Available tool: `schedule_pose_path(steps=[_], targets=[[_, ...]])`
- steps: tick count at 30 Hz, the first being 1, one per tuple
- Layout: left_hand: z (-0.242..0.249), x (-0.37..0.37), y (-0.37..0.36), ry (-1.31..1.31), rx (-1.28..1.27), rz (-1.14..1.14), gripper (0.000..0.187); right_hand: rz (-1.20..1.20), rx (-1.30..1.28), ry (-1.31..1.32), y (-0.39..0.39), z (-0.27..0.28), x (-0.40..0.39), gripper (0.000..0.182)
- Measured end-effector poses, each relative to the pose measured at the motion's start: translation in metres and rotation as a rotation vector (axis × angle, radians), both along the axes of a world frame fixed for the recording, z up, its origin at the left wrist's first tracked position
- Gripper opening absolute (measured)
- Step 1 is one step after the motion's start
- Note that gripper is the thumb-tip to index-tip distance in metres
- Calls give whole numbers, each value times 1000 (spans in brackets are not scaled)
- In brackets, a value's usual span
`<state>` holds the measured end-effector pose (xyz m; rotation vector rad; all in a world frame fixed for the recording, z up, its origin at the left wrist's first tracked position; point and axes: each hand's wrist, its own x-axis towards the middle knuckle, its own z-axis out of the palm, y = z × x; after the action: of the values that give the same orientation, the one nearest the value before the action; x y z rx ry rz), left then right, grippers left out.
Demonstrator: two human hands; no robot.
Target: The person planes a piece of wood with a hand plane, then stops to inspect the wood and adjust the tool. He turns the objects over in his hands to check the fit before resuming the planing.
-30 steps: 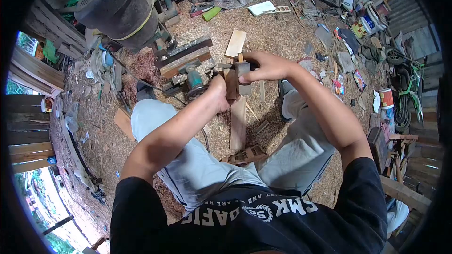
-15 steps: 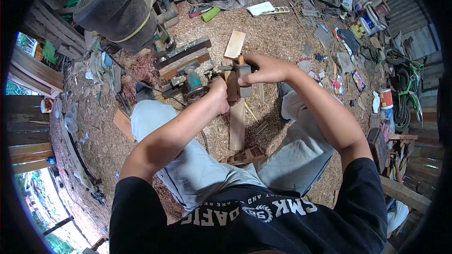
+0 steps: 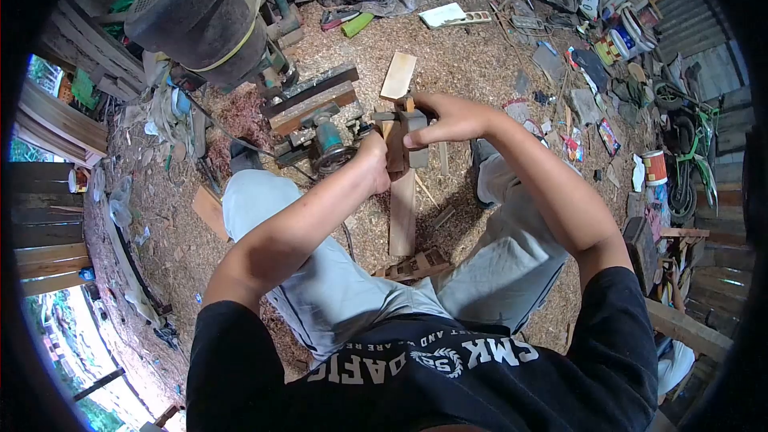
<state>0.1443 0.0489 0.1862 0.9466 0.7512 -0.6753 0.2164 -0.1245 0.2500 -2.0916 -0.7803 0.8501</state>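
Note:
My left hand point(image 3: 372, 162) is closed round the near left side of a brown wooden block point(image 3: 394, 148). My right hand point(image 3: 438, 122) grips a grey-brown block-shaped tool point(image 3: 414, 138), thumb on its near side and fingers over its far end. The tool rests against the right side of the wooden block, and a short bar sticks out to the left at its far end. Below them a long wooden board point(image 3: 402, 220) points toward me. A pale flat board point(image 3: 399, 75) lies just beyond my hands.
A green power tool with a round disc point(image 3: 329, 144) lies left of my hands, beside wooden beams point(image 3: 312, 98). A wooden plane-like piece point(image 3: 416, 265) sits between my legs. A large dark drum point(image 3: 196, 20) stands at the upper left. Wood shavings cover the ground.
Both hands have hardly moved. The wooden block and the tool have shifted very slightly between them.

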Motion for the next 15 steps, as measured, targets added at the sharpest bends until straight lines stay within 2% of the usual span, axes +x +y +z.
schedule_pose_path(steps=[2, 5, 6, 8, 10, 12, 13, 15], targets=[[-6, -1, -1, 10, 4, 3, 32, 22, -96, -11, -1, -9, 4, 104], [-26, -8, -9, 4, 74, -27, 37, -23, -95, 42, -4, -22, 6, 111], [-31, -11, -15, 10, 62, -36, 37, -31, -106, 49, -6, -18, 6, 111], [-52, -18, -23, 72, 129, 25, 41, -14, -113, 273, -4, -8, 6, 111], [-78, -30, -28, 58, 59, 59, 46, -32, -126, 298, -3, -26, -2, 111], [-89, -44, -35, 60, 54, 81, 51, -94, -190, 243, 0, -40, -15, 93], [-98, -49, -34, 56, 9, 46, 51, -113, -264, 225, 3, -40, -23, 96], [-106, -61, -34, 16, -22, 54, 50, -236, -211, 210, 6, -65, -44, 100]])
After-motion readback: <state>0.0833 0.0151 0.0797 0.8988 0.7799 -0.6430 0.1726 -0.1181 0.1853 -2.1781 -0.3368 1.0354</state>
